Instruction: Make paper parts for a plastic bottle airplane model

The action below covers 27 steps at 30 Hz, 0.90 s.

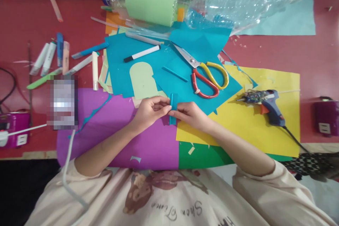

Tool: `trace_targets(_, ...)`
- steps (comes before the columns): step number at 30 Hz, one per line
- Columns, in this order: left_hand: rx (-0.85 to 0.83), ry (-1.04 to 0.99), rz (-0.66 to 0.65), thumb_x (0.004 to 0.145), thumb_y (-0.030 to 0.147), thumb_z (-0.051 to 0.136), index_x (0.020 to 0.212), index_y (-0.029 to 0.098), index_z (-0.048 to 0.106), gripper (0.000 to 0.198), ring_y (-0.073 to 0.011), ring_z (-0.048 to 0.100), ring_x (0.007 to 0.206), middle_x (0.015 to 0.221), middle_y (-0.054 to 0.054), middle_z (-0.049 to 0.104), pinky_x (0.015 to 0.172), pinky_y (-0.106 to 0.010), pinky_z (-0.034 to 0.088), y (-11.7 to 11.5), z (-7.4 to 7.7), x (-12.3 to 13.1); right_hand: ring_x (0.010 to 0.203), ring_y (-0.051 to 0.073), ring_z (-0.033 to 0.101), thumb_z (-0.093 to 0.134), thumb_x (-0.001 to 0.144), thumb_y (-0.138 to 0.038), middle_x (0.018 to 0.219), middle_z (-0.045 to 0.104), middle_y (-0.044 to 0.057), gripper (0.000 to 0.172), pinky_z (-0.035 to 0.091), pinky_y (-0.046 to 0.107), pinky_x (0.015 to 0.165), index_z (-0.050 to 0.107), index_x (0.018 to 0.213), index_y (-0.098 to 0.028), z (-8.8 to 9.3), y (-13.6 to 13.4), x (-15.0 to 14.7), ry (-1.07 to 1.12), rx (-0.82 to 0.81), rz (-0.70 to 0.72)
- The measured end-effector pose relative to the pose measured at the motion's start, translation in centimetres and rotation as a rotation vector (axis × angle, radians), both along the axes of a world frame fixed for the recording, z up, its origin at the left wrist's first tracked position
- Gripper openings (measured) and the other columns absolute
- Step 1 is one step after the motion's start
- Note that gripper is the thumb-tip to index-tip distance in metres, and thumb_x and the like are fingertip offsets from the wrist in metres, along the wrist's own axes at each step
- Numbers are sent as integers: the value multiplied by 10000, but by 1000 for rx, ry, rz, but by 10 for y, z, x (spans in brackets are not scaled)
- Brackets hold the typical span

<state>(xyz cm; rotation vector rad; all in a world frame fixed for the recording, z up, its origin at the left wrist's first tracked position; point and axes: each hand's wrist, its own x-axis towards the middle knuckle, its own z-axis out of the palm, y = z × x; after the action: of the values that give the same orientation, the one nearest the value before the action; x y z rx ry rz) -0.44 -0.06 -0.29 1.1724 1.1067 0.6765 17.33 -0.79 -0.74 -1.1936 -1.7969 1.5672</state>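
Between my two hands is a small strip of blue paper (173,120), held upright and partly rolled along its left side. My left hand (152,110) pinches its left edge with thumb and fingertips. From the other side, my right hand (191,113) grips the same strip, its fingers curled. Just beyond them lie a thin rolled blue paper stick (175,73) and a pale green rounded paper cutout (143,80), both on blue paper sheets (119,67). Scissors (202,72) with one red and one yellow handle rest to the right, beside a white marker with black ends (142,53).
A glue gun (272,107) lies on yellow paper (238,127) at right. Several plastic bottles (212,0) line the back, one wrapped in green paper (150,6). Several markers (49,58) and a phone (63,102) with a cable are at left. Purple paper (153,148) spreads under my hands.
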Motion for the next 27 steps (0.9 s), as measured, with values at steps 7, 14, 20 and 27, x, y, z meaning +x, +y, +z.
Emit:
trace_targets(7, -45, -47, 45, 632, 425, 791, 777, 160, 638, 339, -117, 617, 631, 732, -12, 672, 619, -229, 541, 1, -1, 1, 494, 90, 397, 423, 894, -653, 543, 478, -14, 553, 329, 236, 483, 483, 598, -190, 10, -2, 11, -49, 119, 32)
trace_targets(14, -32, -35, 52, 648, 431, 761, 764, 167, 604, 328, -114, 610, 610, 716, -2, 647, 584, -234, 540, 2, -5, 1, 725, 190, 649, 555, 873, -382, 837, 705, 83, 198, 519, 309, 648, 645, 819, -215, 44, -26, 102, -601, 561, -491)
trace_targets(20, -13, -45, 42, 664, 375, 761, 779, 163, 613, 283, -111, 617, 645, 722, 1, 642, 617, -219, 537, 2, -3, 1, 747, 283, 636, 568, 721, -516, 915, 714, 137, 287, 506, 423, 617, 615, 796, -244, 40, -54, 179, -1031, 360, -839)
trace_targets(27, 25, -20, 62, 673, 374, 752, 787, 160, 624, 275, -123, 615, 665, 727, -7, 644, 635, -237, 543, 3, -3, 3, 627, 255, 616, 596, 624, -580, 896, 700, 145, 434, 514, 433, 594, 547, 871, -227, 16, -58, 202, -1076, 51, -806)
